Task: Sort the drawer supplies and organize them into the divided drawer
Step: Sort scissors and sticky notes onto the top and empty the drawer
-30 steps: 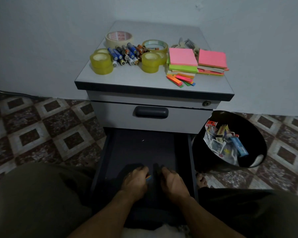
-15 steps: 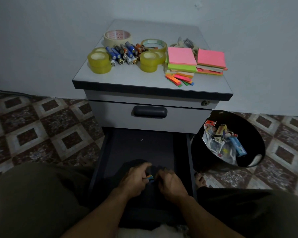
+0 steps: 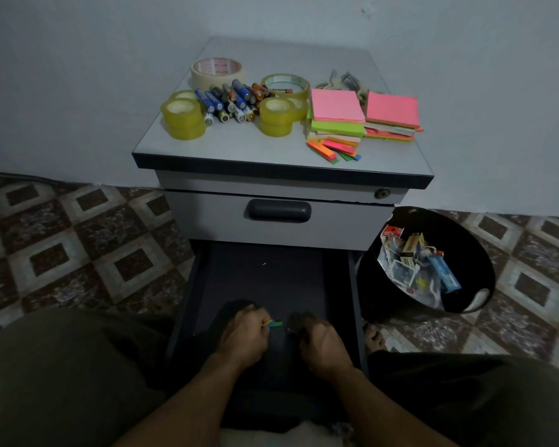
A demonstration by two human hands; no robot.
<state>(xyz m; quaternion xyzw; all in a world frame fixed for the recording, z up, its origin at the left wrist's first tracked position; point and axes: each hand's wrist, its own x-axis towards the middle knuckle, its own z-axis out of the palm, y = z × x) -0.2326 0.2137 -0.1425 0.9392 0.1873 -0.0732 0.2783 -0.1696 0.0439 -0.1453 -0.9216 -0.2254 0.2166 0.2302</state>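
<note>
Tiled floor, open dark drawer (image 3: 262,279) | coloured sticky tabs (image 3: 274,324) toward drawer's near edge, pinched in left hand (image 3: 244,333) | right hand (image 3: 320,345) just beside, fingers curled, contents unclear

No legible txt; red print on masking tape roll (image 3: 216,71) too blurry.

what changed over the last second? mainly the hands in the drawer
The left hand and right hand came together over the coloured strips in the open drawer, then drew apart. The left hand's fingers pinch the strips; the right hand's fingers are curled, contents unclear. Unchanged: tape rolls, batteries, sticky notes on the cabinet top, and the bin.
</note>
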